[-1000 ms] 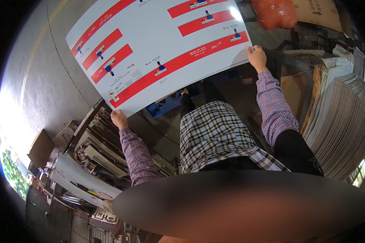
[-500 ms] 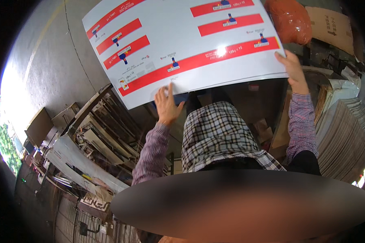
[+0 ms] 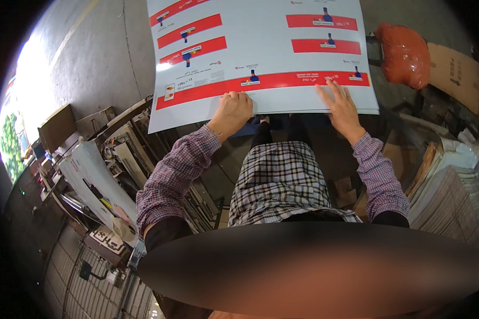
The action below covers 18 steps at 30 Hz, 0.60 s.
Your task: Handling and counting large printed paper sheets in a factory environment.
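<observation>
A large white printed sheet (image 3: 255, 48) with red bands and small blue pictures spreads out before me. A second edge shows beneath its near right corner, so more than one sheet lies there. My left hand (image 3: 233, 112) is at the middle of the near edge, its fingers curled over the sheet and closed on it. Farther right along that edge, my right hand (image 3: 344, 109) rests on the sheet with its fingers stretched and apart. What bears the sheets is mostly hidden below them.
An orange plastic bag (image 3: 405, 56) and a brown cardboard piece (image 3: 453, 74) are at the far right. Stacked flat cardboard (image 3: 446, 204) stands at my right. On my left are upright boards (image 3: 130, 154) and a white-covered surface (image 3: 93, 178) with tools on it.
My right hand has left the sheet's right edge and come inward onto the near edge, fingers now spread. My left fingers have curled. The sheet has turned straighter toward me.
</observation>
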{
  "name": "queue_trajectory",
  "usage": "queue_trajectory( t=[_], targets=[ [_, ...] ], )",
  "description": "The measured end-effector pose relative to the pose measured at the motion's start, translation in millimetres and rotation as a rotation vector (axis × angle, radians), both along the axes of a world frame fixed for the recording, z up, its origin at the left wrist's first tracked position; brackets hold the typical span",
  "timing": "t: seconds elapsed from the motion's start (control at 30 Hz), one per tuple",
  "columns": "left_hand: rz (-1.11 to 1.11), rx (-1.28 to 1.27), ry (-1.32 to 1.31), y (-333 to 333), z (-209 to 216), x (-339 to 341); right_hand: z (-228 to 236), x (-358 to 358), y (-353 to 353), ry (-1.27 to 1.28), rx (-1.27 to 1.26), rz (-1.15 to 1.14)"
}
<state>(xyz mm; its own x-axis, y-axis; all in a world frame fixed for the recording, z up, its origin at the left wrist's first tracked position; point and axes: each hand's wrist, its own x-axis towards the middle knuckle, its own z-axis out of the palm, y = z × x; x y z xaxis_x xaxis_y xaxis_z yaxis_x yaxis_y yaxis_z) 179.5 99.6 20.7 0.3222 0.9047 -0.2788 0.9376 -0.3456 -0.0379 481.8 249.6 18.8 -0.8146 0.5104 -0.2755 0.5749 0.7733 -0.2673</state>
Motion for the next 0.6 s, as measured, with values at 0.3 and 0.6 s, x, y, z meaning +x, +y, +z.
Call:
queue_trajectory(
  t=[0.3, 0.6],
  targets=[
    [-0.015, -0.196, -0.434, -11, 79, -16, 77, 2, 42, -0.076, -0.542, 0.191],
    [0.596, 0.234, -0.254, 45, 61, -60, 88, -90, 155, -0.281, -0.405, -0.026]
  ],
)
